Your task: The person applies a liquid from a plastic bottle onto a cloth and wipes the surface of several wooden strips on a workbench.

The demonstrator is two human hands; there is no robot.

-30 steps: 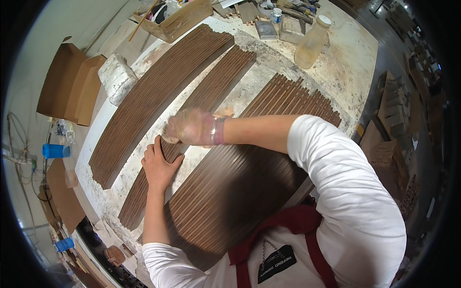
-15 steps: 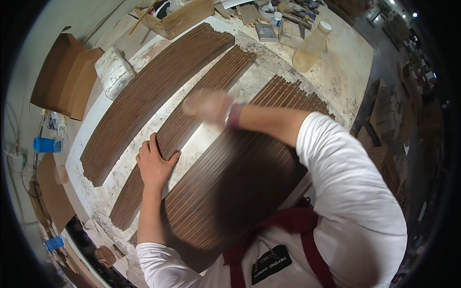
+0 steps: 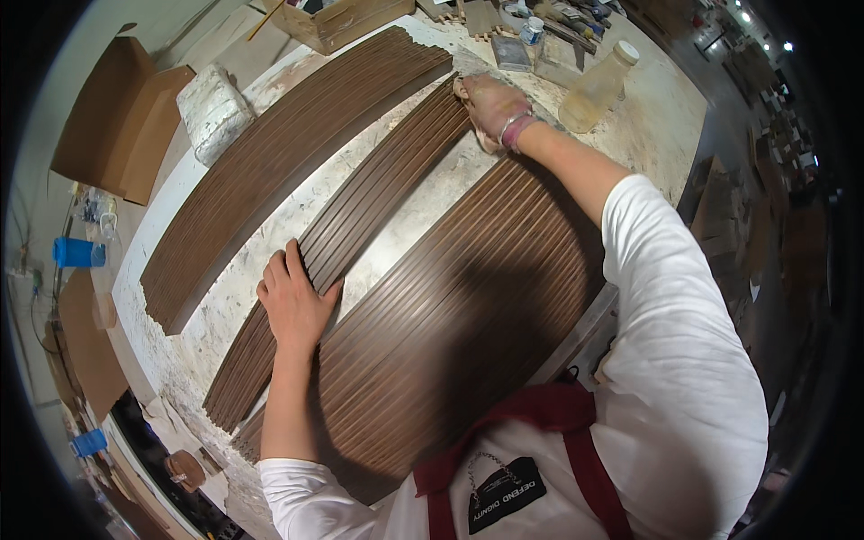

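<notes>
From where I stood, the person's left hand lay left of the frame's centre on a narrow, slightly curved bundle of dark brown ridged strips, its fingers a little parted and the thumb spread away. This bundle ran from the lower left to the upper middle, upon a pale, stained table. The right hand was at its upper end; how firmly its fingers were closed, I could not tell. A wide dark brown ridged slab occupied the centre, and a translucent yellowish bottle stood at the upper right.
</notes>
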